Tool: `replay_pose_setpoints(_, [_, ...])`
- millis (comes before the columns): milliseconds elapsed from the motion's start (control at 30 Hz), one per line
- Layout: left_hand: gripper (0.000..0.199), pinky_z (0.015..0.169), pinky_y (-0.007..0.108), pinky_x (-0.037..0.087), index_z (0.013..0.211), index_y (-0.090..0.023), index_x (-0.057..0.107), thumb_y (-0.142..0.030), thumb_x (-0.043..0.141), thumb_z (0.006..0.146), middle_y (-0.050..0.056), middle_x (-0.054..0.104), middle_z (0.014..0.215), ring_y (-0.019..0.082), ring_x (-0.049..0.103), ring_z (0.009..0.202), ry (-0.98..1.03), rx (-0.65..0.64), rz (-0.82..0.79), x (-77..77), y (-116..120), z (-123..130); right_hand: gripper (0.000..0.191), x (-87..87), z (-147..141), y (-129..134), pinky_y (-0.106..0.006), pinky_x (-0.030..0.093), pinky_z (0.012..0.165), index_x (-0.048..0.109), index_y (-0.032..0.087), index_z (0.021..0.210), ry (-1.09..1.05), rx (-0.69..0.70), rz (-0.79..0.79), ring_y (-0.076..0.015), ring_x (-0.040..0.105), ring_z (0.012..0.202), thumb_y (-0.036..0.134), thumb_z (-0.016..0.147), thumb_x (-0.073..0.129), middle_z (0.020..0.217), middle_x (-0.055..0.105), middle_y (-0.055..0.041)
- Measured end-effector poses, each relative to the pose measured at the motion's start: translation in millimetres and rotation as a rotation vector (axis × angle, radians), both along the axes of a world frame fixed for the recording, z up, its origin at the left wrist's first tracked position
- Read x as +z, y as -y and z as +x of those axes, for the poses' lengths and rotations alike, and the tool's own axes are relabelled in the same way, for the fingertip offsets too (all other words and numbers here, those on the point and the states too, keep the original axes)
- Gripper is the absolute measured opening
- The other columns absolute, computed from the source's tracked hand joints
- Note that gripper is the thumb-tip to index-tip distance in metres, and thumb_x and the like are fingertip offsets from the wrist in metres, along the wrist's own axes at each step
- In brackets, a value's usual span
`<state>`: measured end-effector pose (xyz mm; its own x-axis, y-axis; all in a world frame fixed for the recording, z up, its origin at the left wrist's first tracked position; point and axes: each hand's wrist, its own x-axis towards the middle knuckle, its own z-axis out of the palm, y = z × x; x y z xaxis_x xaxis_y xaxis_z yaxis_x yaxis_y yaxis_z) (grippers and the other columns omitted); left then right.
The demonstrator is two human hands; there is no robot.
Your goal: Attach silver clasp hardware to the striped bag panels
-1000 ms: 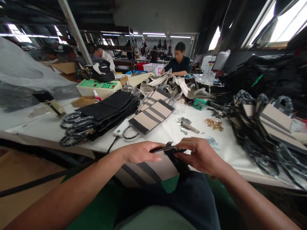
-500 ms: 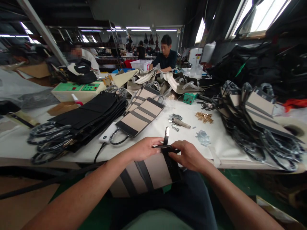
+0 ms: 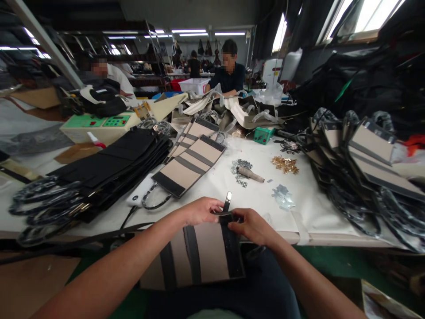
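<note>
A beige panel with dark stripes (image 3: 212,252) lies over my lap, its black-edged end at the table's front edge. At its upper edge my left hand (image 3: 204,212) pinches the black edge near a short black strap with a shiny metal end (image 3: 227,201), which sticks up. Close by on the right, my right hand (image 3: 249,223) grips the same black edge, fingers bent. The fingertips partly hide the strap's base. Beyond my hands, a similar striped panel (image 3: 191,166) rests on the table.
Black pieces with wrapped handles (image 3: 113,164) are stacked at left, striped panels (image 3: 368,150) at right. Gold pieces (image 3: 285,165), silver plates (image 3: 283,197), a wrapped tool (image 3: 250,173) and a green box (image 3: 263,135) lie between. A person (image 3: 229,73) sits across.
Both hands have moved slightly down with the panel, which now shows more of its face. The strap end sits lower. The view has shifted a little.
</note>
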<state>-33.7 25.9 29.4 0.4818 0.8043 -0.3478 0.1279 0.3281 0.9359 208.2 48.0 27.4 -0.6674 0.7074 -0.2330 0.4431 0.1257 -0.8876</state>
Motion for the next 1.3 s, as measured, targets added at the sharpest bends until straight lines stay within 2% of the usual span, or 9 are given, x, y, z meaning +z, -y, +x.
replay_pose_setpoints(133, [0.058,0.073,0.025,0.044,0.119,-0.016,0.075,-0.024,0.083,0.062,0.003,0.073,0.091,0.017,0.062,0.081,-0.017,-0.009,0.014,-4.0,1.1,-1.2,0.013,4.7,-1.2,-3.0,-0.025,0.036,0.063,0.07,0.017,0.085,-0.016,0.063,-0.067,-0.0136,0.049,0.066,0.029,0.081,0.065,0.07,0.06,0.0031])
replay_pose_setpoints(333, [0.051,0.073,0.026,0.045,0.11,-0.021,0.078,-0.023,0.079,0.059,0.0,0.071,0.091,0.019,0.061,0.084,-0.167,0.015,0.149,-17.7,5.2,-3.1,0.011,7.5,-8.2,-0.7,-0.026,0.03,0.06,0.067,0.017,0.077,-0.038,0.106,-0.128,-0.0125,0.043,0.062,0.028,0.078,0.063,0.065,0.054,0.005])
replay_pose_setpoints(467, [0.055,0.072,0.026,0.046,0.107,-0.023,0.079,-0.03,0.089,0.054,-0.001,0.071,0.087,0.02,0.062,0.083,-0.211,0.055,0.17,-20.9,12.3,-5.4,0.015,6.0,-15.7,4.3,-0.027,0.033,0.063,0.07,0.017,0.08,-0.1,0.124,-0.194,-0.0141,0.048,0.065,0.03,0.079,0.062,0.069,0.059,0.0035])
replay_pose_setpoints(567, [0.057,0.071,0.027,0.047,0.113,-0.024,0.079,-0.029,0.085,0.057,0.0,0.074,0.09,0.021,0.064,0.082,-0.241,0.066,0.167,-23.5,12.7,-5.3,0.02,3.6,-19.0,7.3,-0.028,0.038,0.066,0.073,0.018,0.083,-0.106,0.149,-0.197,-0.0174,0.056,0.068,0.034,0.081,0.061,0.072,0.065,0.0017])
replay_pose_setpoints(633, [0.056,0.068,0.026,0.046,0.114,-0.024,0.079,-0.023,0.078,0.058,-0.001,0.076,0.088,0.021,0.064,0.079,-0.265,0.055,0.163,-24.3,9.1,-4.1,0.024,0.8,-19.4,9.2,-0.03,0.041,0.068,0.076,0.018,0.085,-0.075,0.131,-0.173,-0.0201,0.06,0.071,0.038,0.082,0.061,0.075,0.069,0.0001])
replay_pose_setpoints(800, [0.046,0.059,0.024,0.038,0.096,-0.021,0.082,-0.012,0.069,0.053,-0.002,0.074,0.074,0.017,0.059,0.068,-0.34,-0.018,0.199,-20.2,-7.0,-1.1,0.029,-6.8,-18.3,9.2,-0.032,0.046,0.071,0.079,0.019,0.089,0.05,0.029,-0.022,-0.0246,0.065,0.081,0.04,0.085,0.059,0.082,0.074,-0.0024])
replay_pose_setpoints(933, [0.052,0.055,0.023,0.035,0.106,-0.019,0.081,-0.012,0.068,0.056,-0.003,0.072,0.069,0.015,0.055,0.061,-0.372,-0.044,0.215,-19.4,-16.4,-0.4,0.023,-8.5,-19.3,3.3,-0.031,0.045,0.077,0.079,0.019,0.085,0.148,-0.033,0.129,-0.0232,0.065,0.085,0.032,0.083,0.06,0.087,0.073,-0.0033])
replay_pose_setpoints(1100, [0.057,0.054,0.023,0.036,0.118,-0.016,0.077,-0.015,0.069,0.062,0.001,0.075,0.075,0.017,0.059,0.062,-0.421,-0.012,0.231,-20.3,-15.9,1.9,0.021,-5.5,-21.8,-2.8,-0.029,0.04,0.068,0.075,0.018,0.083,0.189,-0.126,0.007,-0.0182,0.058,0.071,0.035,0.079,0.064,0.072,0.067,0.0005])
replay_pose_setpoints(1300, [0.045,0.057,0.023,0.039,0.108,-0.017,0.081,-0.012,0.071,0.065,0.001,0.077,0.077,0.018,0.064,0.067,-0.487,-0.011,0.275,-14.9,-18.7,3.0,0.021,-2.4,-20.1,-10.3,-0.029,0.037,0.066,0.072,0.017,0.076,0.152,-0.074,-0.052,-0.0155,0.052,0.067,0.037,0.079,0.065,0.068,0.061,0.0024])
